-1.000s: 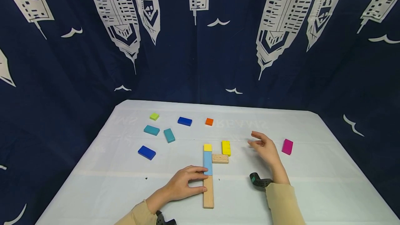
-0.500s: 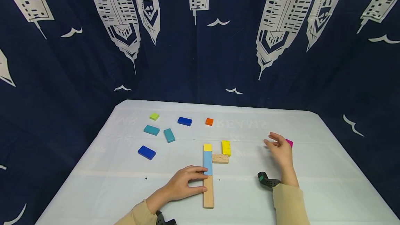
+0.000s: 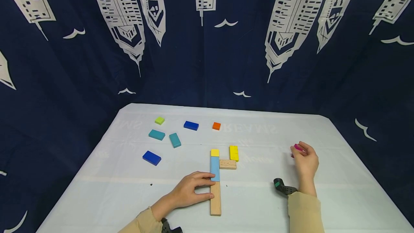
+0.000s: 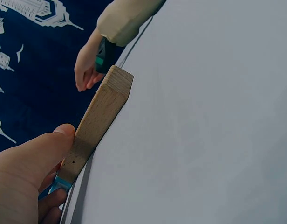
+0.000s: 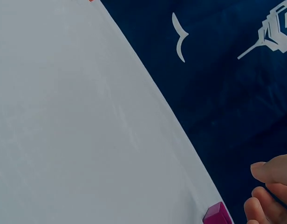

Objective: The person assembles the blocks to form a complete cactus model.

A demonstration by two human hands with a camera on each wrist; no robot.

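My left hand point(image 3: 191, 191) rests against the left side of a block row, thumb touching the long wooden block point(image 3: 215, 204) and fingertips on the light blue block point(image 3: 215, 166). A small yellow block point(image 3: 215, 152) tops this row. To its right, a short wooden block point(image 3: 228, 164) lies crosswise with a yellow block point(image 3: 234, 152) beyond. At the table's right, my right hand point(image 3: 307, 161) is over a magenta block point(image 3: 298, 147), partly hidden by the fingers. In the right wrist view the magenta block point(image 5: 218, 213) stands apart from the thumb and loosely bent fingers.
Blue blocks point(image 3: 152, 158), teal blocks point(image 3: 175, 140), a lime block point(image 3: 159, 120) and an orange block point(image 3: 216, 126) lie toward the back and left of the white table point(image 3: 97, 193). A dark blue printed cloth point(image 3: 181, 64) hangs behind.
My right hand has moved rightward from beside the yellow block to the magenta block, its fingers coming over it. The left hand and the block row have stayed in place.
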